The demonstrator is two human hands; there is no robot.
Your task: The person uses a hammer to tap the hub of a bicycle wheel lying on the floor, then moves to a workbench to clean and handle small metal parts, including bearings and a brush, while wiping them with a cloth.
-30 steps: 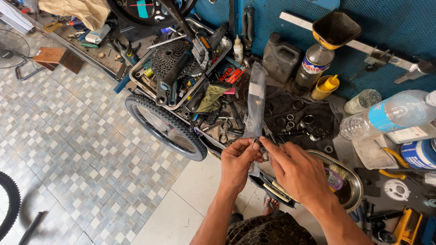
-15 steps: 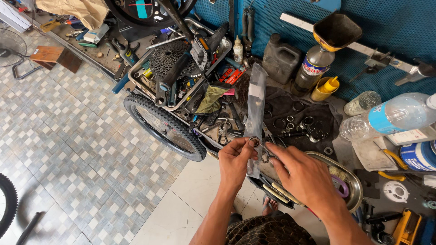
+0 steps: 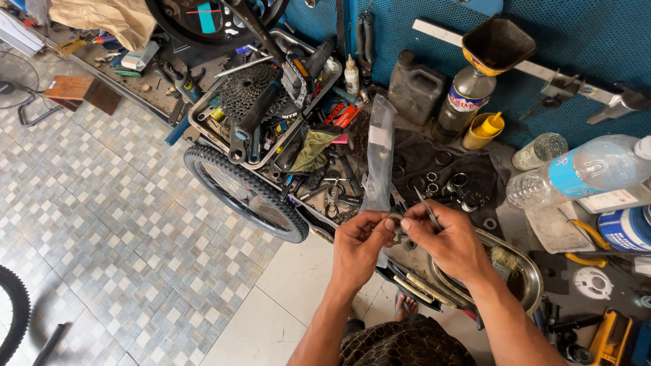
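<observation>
Item: small grey metal ring part (image 3: 395, 229), pinched between left hand (image 3: 358, 245) and right hand (image 3: 451, 242). Right hand also clamps a thin metal pick (image 3: 427, 208). Long clear plastic sleeve (image 3: 378, 157) now stands at twelve o'clock; hands have drawn closer, fitting work continuing.

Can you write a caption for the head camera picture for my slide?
Two hands, left hand and right hand, pinch a small metal part and a clear plastic bag above a cluttered bicycle workbench.

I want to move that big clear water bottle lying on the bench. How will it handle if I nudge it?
The water bottle lies on its side, so it probably rolls easily. It looks like thin clear plastic, likely light and squashy. The glass jar beside it might get bumped.
</observation>
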